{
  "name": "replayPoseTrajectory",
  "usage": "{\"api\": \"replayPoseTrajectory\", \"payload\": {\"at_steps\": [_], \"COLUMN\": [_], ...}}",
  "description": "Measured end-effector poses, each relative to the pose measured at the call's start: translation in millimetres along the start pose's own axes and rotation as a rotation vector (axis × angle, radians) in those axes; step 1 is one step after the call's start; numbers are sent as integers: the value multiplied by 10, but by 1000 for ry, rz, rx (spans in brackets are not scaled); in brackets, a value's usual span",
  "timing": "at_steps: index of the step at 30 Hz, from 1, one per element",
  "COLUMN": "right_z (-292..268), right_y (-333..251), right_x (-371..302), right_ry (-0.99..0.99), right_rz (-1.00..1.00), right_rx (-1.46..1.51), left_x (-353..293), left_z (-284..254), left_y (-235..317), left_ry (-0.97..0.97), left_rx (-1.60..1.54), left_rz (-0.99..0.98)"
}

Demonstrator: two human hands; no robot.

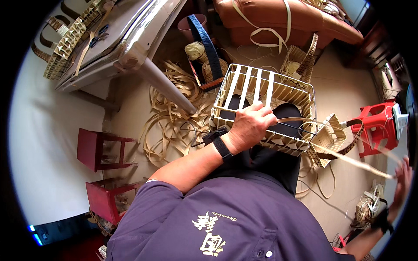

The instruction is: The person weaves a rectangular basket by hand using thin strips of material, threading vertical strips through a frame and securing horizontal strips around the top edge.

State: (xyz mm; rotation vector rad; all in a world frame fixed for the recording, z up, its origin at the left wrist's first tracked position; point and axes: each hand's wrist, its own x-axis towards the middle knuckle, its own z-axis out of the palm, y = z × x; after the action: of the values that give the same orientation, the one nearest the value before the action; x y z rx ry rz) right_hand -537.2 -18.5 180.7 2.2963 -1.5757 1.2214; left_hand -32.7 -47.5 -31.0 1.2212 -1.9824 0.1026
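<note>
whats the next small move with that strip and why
Probably draw the strip snug. The left hand steadies the basket on the lap, while the right hand is flung far out and the strip runs long from the basket's woven edge to it.

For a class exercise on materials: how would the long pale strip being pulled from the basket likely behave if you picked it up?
The strip is thin and flat, so probably light and bendy. Pulled by the right hand, it runs taut; loose strips on the floor curl, suggesting it flops when slack.
</note>
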Motion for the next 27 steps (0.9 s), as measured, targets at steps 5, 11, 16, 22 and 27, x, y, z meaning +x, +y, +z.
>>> {"api": "replayPoseTrajectory", "payload": {"at_steps": [5, 11, 16, 22, 27], "right_z": [1238, 2427, 2750, 2786, 2282], "right_y": [-281, -1184, -1106, -1018, -439], "right_x": [214, -598, -673, -694, -1197], "right_ry": [-564, -715, -413, -382, -878], "right_rz": [279, 263, -116, -220, -182], "right_rx": [468, 408, 182, 283, 263], "left_x": [-27, -23, -34, -21, -44], "left_z": [-73, -85, -139, -126, -157], "left_y": [-5, -17, 25, 24, 18], "left_ry": [-24, -42, -79, -79, -84], "left_rx": [14, -19, -34, -56, -42], "left_rz": [-39, -38, -112, -116, -119]}}
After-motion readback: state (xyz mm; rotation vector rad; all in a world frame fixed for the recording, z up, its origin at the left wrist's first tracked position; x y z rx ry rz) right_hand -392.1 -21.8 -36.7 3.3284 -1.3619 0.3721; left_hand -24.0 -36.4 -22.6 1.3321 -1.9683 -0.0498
